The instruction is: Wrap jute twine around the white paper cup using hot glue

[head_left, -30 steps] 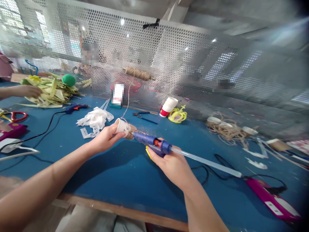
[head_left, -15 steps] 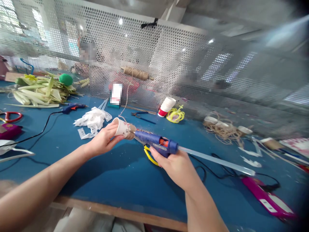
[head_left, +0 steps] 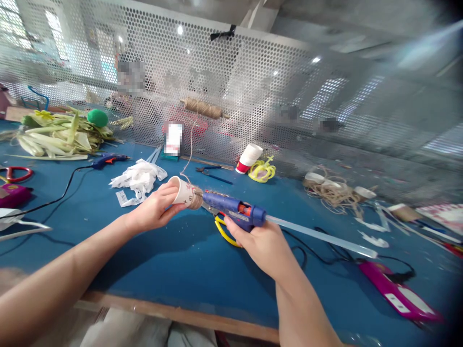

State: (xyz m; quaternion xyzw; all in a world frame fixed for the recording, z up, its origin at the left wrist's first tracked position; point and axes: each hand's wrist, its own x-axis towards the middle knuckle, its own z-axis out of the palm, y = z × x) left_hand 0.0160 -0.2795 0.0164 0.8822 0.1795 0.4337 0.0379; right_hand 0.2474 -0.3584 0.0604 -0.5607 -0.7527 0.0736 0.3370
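Note:
My left hand (head_left: 154, 212) is closed round a small white paper cup (head_left: 183, 192) lying on its side above the blue table; brown twine is wound round the cup's base. A thin twine strand (head_left: 190, 144) rises from the cup to the twine spool (head_left: 203, 108) on the mesh wall. My right hand (head_left: 262, 243) grips a blue glue gun (head_left: 235, 212), its nozzle touching the wrapped base of the cup. A long clear glue stick (head_left: 318, 236) sticks out behind the gun. Yellow-handled scissors (head_left: 222, 229) lie on the table under the gun.
White lace scraps (head_left: 137, 177), a second blue glue gun (head_left: 107, 160) with a black cord, pliers (head_left: 213, 174), stacked cups (head_left: 248, 158), yellow ribbon (head_left: 262, 171), twine-wrapped cups (head_left: 334, 190), a magenta power strip (head_left: 398, 295), green leaves (head_left: 60, 134), red scissors (head_left: 16, 173). Perforated mesh wall (head_left: 253, 91) behind.
The glue gun's nozzle stays on the cup while my right hand drifts slightly right. Another person's hand at the leaves on the far left has gone from view.

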